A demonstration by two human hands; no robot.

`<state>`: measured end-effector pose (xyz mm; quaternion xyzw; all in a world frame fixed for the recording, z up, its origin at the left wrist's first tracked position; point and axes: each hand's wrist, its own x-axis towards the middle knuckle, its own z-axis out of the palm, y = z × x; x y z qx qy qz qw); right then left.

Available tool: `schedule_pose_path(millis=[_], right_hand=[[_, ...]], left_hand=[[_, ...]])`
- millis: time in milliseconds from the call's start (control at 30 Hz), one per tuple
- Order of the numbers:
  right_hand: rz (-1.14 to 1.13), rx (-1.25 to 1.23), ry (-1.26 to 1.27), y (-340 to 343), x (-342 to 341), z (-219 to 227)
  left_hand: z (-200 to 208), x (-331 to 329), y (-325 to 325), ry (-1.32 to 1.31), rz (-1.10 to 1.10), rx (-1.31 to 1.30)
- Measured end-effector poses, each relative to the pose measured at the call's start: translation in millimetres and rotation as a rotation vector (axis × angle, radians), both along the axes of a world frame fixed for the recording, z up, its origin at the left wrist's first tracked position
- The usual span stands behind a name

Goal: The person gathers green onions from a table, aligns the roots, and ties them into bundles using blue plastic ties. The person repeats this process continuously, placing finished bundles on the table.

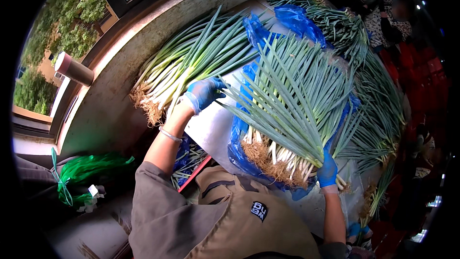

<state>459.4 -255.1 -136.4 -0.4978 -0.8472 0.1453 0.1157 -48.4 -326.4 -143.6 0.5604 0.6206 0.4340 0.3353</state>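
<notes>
My right hand [327, 171], in a blue glove, is closed around the white lower stalks of a few green onions [299, 120]. Their long leaves fan up and left over a pile of green onions [330, 79] lying on blue plastic sheeting [235, 139]. My left hand [202, 94], also gloved in blue, has its fingers curled by the leaf tips at the fan's left end; what is between them is too small to make out. Left of that hand, a loose heap of green onions [191, 57] lies with its roots toward me.
More green onion bundles [378, 110] line the right and far side of the pale table [211, 124]. A windowed wall [115, 67] borders the left, with a cylindrical container [74, 69] on its sill. Green plastic ties [88, 172] lie lower left. Another person [388, 24] is at far right.
</notes>
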Motion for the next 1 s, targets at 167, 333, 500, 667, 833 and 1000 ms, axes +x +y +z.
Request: schedule_pose_path(millis=[167,333,500,667,833,1000], right_hand=[[-0.015,-0.023,0.004,-1.2,-1.1,5.2],[0.112,0.175,-0.067,-2.8,6.4,-17.4],[0.139,0.216,-0.227,-0.9,9.9,10.5],[0.018,0.028,0.110,4.2,46.0,-3.9],[0.068,0.359,-0.216,49.5,82.3,41.1],[-0.002,0.667,-0.127,99.0,173.6,103.1]], left_hand=[[15.8,17.7,-2.8,0.283,-0.061,-0.100],[-2.0,-11.6,9.1,-0.970,0.411,0.032],[-10.0,-71.2,-30.2,-0.436,0.844,0.071],[-26.4,-68.9,-27.8,-0.241,0.739,0.114],[8.9,6.1,-33.3,-0.044,0.661,-0.134],[5.1,17.6,-21.3,0.036,0.581,-0.044]])
